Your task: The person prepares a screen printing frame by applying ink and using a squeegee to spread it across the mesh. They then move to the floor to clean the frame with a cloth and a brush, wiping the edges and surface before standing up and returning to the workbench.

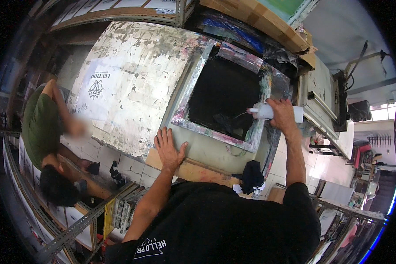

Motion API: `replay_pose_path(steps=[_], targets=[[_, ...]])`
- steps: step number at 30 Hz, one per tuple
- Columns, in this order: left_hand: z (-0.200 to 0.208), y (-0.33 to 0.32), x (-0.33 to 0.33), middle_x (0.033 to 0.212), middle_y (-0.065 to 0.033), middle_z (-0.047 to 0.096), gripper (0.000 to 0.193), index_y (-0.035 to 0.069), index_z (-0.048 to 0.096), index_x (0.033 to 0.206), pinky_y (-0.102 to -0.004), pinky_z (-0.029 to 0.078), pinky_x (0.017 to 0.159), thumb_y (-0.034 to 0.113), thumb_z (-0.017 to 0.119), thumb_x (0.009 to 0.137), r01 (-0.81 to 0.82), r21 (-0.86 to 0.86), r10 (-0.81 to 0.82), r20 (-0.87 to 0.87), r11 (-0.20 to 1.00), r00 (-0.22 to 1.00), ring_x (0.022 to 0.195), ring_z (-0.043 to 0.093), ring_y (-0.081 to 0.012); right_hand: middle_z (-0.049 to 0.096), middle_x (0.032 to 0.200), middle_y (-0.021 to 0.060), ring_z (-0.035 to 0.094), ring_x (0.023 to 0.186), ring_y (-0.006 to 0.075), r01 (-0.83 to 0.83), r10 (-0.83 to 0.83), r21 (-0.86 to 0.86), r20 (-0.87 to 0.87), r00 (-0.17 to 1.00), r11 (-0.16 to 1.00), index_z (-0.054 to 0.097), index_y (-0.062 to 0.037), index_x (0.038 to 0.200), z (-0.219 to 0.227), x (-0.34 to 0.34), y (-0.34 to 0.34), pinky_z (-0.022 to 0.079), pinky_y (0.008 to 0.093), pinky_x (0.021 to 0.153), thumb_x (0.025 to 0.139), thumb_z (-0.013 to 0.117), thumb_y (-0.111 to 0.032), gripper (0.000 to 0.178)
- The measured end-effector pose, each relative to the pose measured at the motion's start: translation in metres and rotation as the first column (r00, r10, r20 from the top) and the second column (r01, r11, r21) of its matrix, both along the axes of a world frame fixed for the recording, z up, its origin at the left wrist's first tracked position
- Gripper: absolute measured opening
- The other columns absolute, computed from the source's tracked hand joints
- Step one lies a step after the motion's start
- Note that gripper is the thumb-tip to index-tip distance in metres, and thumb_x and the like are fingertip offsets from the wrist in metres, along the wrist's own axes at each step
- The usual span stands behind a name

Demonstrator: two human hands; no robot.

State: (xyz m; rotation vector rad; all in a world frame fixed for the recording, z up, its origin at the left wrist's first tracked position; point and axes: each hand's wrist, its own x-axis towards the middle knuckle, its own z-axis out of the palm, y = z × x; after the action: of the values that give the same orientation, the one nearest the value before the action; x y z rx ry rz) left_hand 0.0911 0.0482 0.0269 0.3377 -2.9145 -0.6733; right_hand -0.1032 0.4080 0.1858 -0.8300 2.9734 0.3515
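My right hand (281,116) is wrapped round a white squeeze bottle (262,111), tipped sideways with its reddish nozzle pointing left. A thin streak of liquid runs from the nozzle over the black screen (222,90). That screen sits inside a paint-stained frame (211,133), lying on a pale work surface (202,148). A wet-looking patch shows on the black near the nozzle. My left hand (168,152) lies flat with fingers spread at the near left part of the surface, touching nothing else.
A crumpled black cloth (252,175) rests on the near edge. Left stands a worn, paint-smeared board (136,83) with a printed sheet (94,94). Another person (42,125) crouches at far left beside metal shelving (81,224). A cardboard box (259,22) lies behind the frame; equipment (323,103) stands right.
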Motion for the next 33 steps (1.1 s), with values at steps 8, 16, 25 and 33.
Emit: replay_pose_path(steps=[8, 16, 25, 33], targets=[[-0.003, 0.0, 0.001, 0.142, -0.0209, 0.032, 0.078, 0.0, 0.037, 0.134, -0.0532, 0.014, 0.11, 0.048, 0.063, 0.078, -0.008, -0.002, 0.008, 0.002, 1.0, 1.0, 0.135, 0.022, -0.0393, 0.064, 0.093, 0.011, 0.06, 0.088, 0.0306, -0.044, 0.042, -0.101, -0.017, 0.999, 0.994, 0.057, -0.0109, 0.104, -0.001, 0.029, -0.044, 0.043, 0.04, 0.08, 0.056, 0.067, -0.005, 0.049], [-0.005, 0.0, 0.001, 0.142, -0.0207, 0.032, 0.078, 0.0, 0.037, 0.134, -0.0533, 0.014, 0.11, 0.048, 0.064, 0.078, -0.014, -0.003, 0.014, -0.004, 1.0, 1.0, 0.135, 0.023, -0.0391, 0.063, 0.092, 0.01, 0.06, 0.09, 0.0296, -0.059, 0.06, -0.02, 0.067, 0.996, 0.998, 0.056, -0.0108, 0.102, 0.005, 0.035, -0.033, 0.043, 0.0397, 0.082, 0.053, 0.073, -0.008, 0.052], [-0.006, 0.001, 0.001, 0.142, -0.0206, 0.032, 0.078, -0.001, 0.037, 0.133, -0.0528, 0.013, 0.111, 0.049, 0.062, 0.078, -0.009, -0.014, 0.01, 0.002, 1.0, 1.0, 0.135, 0.022, -0.0385, 0.063, 0.097, 0.0133, 0.06, 0.094, 0.0327, 0.068, -0.083, -0.263, -0.046, 0.996, 0.962, 0.055, -0.0093, 0.105, -0.013, 0.001, 0.029, 0.045, 0.0432, 0.083, 0.054, 0.08, -0.017, 0.058], [-0.005, 0.001, -0.001, 0.143, -0.0207, 0.032, 0.079, -0.001, 0.039, 0.133, -0.0531, 0.012, 0.11, 0.052, 0.06, 0.078, -0.014, -0.01, 0.014, 0.017, 1.0, 1.0, 0.135, 0.022, -0.039, 0.064, 0.105, 0.0191, 0.061, 0.1, 0.0348, 0.225, -0.711, -0.88, -0.164, 0.683, 0.419, 0.053, 0.002, 0.114, -0.089, -0.09, 0.117, 0.046, 0.0396, 0.086, 0.061, 0.083, -0.023, 0.066]])
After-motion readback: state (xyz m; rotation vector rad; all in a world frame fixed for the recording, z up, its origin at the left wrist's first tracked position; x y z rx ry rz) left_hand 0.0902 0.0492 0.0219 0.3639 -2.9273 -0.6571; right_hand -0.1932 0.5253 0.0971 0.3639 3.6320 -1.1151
